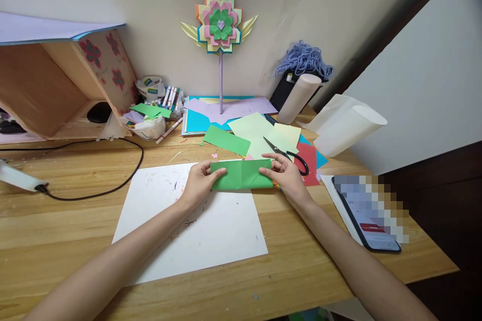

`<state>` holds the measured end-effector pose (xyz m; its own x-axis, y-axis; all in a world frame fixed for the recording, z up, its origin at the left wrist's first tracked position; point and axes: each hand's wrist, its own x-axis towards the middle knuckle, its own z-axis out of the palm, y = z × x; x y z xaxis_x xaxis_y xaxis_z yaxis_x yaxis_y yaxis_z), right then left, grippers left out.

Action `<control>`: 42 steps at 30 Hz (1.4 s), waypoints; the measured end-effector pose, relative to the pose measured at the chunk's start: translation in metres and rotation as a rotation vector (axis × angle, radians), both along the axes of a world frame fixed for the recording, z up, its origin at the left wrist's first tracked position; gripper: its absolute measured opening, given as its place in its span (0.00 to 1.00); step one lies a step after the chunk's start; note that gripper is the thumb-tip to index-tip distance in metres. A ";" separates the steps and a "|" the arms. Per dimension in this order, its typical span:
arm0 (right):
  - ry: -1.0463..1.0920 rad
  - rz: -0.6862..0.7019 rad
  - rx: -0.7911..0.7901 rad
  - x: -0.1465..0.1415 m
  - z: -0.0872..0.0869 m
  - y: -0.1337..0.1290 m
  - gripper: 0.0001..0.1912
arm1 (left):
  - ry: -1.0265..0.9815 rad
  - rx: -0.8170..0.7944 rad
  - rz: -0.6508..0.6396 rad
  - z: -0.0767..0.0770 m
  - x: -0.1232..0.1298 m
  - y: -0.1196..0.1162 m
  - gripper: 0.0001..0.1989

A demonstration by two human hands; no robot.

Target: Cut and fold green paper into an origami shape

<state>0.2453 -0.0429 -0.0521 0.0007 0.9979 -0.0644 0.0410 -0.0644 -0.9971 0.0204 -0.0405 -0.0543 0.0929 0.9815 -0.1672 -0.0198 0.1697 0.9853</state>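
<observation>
A green paper strip (241, 174) with a crease down its middle is held up above the far right part of a white sheet (203, 230). My left hand (201, 180) pinches its left end, thumb in front. The right end is between the thumb and fingers of my right hand (282, 174). Black-handled scissors (288, 153) lie just beyond my right hand, on pale yellow paper (252, 133) and red paper (309, 153). Another green piece (226, 140) rests behind the held strip.
A paper flower (221, 25) on a stick stands at the back. Markers (171, 96), tape (150, 85) and a cardboard box (109, 70) are left. White rolls (344, 125), blue yarn (305, 60) and a phone (365, 215) are right. A black cable (141, 160) crosses the left side.
</observation>
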 end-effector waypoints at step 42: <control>-0.125 0.197 -0.109 -0.021 0.006 -0.015 0.12 | 0.622 0.175 -0.538 0.023 -0.002 -0.005 0.21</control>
